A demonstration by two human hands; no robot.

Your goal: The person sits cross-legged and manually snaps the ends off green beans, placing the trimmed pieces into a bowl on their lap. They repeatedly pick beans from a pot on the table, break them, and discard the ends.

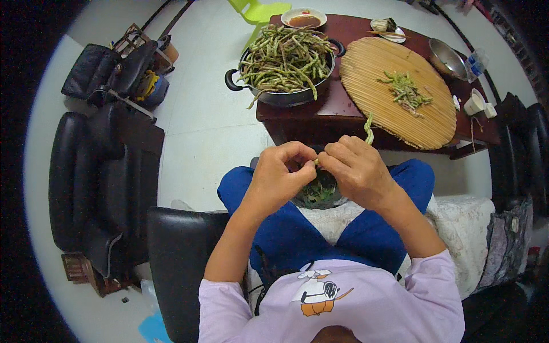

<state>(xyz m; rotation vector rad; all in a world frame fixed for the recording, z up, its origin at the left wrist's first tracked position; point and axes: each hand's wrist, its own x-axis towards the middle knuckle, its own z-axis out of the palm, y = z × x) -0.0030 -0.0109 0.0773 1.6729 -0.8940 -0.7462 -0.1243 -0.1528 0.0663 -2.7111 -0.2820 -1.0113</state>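
Note:
Both my hands meet in front of my lap. My left hand (284, 173) pinches the near end of a green bean pod between thumb and forefinger. My right hand (359, 169) is closed on the pod beside it, and a pale green length of bean (369, 127) sticks up beyond its knuckles. Under the hands, between the knees, a dark container holds green scraps (319, 191). A black two-handled pan (288, 99) heaped with long green beans (287, 60) stands on the dark red table (300, 112). Right of it, a small pile of bean pieces (405, 92) lies on a round slatted mat (364, 73).
Behind the pan stands a bowl of brown liquid (304, 19). A plate with food and chopsticks (392, 36), a steel bowl (448, 59) and a paper cup (474, 103) stand around the mat. Black chairs are at the left; the mat overhangs the table's near edge.

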